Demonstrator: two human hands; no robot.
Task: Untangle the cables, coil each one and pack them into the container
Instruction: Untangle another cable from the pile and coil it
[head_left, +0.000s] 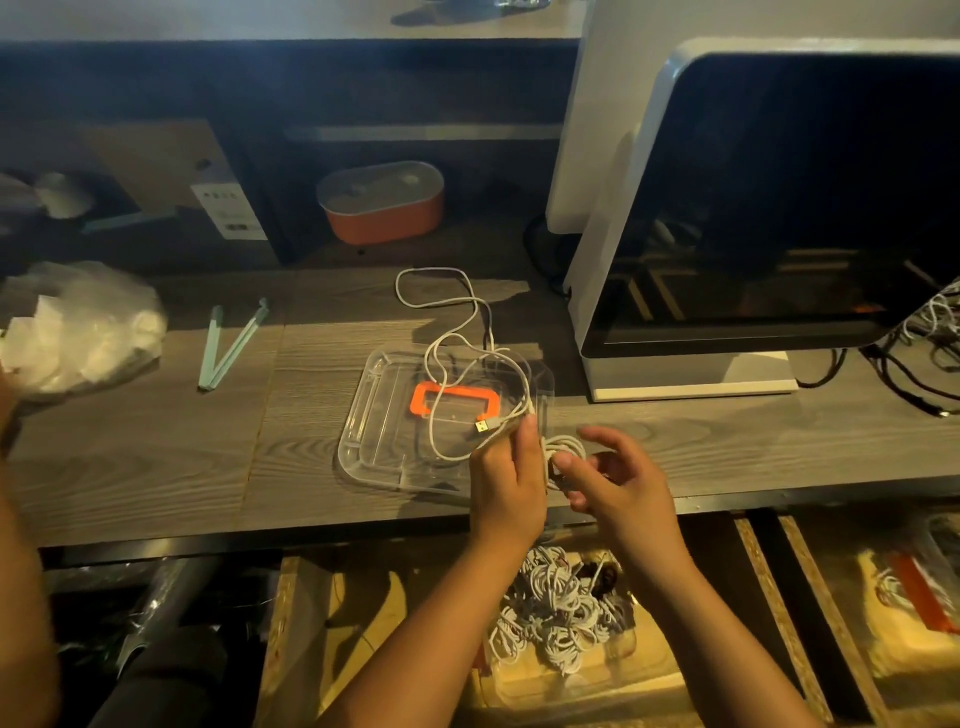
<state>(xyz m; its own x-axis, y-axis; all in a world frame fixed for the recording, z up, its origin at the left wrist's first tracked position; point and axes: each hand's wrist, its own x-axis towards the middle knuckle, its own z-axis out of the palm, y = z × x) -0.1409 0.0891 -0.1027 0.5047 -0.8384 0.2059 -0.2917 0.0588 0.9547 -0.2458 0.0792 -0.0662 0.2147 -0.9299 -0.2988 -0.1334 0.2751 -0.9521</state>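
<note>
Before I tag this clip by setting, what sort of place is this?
Likely a workshop desk: a white enclosed machine, perhaps a 3D printer, on the wooden desktop, and a heap of white cables below.

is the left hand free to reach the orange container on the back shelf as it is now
Probably not yet: the left hand grips the white cable, whose loose loops lie between it and the orange container. Nothing else blocks the way.

Dim, warm light is falling on the worktop (156, 457), with the recess (156, 104) behind its back edge lying in deep shadow. The clear lid (363, 441) is catching pale glare, the monitor (779, 182) is reflecting orange glints, and the picture's edges are bowing and blurring.
</note>
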